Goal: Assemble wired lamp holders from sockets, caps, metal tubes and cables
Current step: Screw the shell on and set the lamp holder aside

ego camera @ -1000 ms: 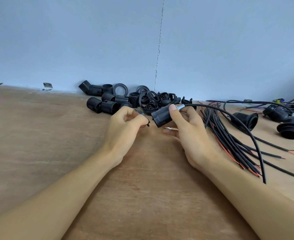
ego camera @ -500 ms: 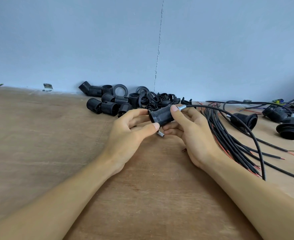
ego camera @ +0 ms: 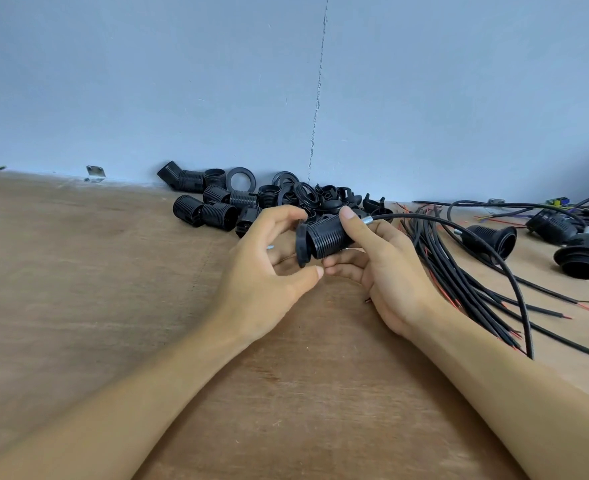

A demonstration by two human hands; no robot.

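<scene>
Above the table (ego camera: 113, 306), right fingers (ego camera: 352, 221) grip the socket (ego camera: 327, 237); left fingers (ego camera: 286, 213) pinch its ring (ego camera: 301, 249).

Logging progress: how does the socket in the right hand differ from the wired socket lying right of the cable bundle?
The held socket is off the table in the right hand; the lying socket rests on the table, untouched. The held socket's mouth points left, where the left hand holds a ring; the lying socket's mouth faces right. Both are black, ribbed and cabled.
</scene>
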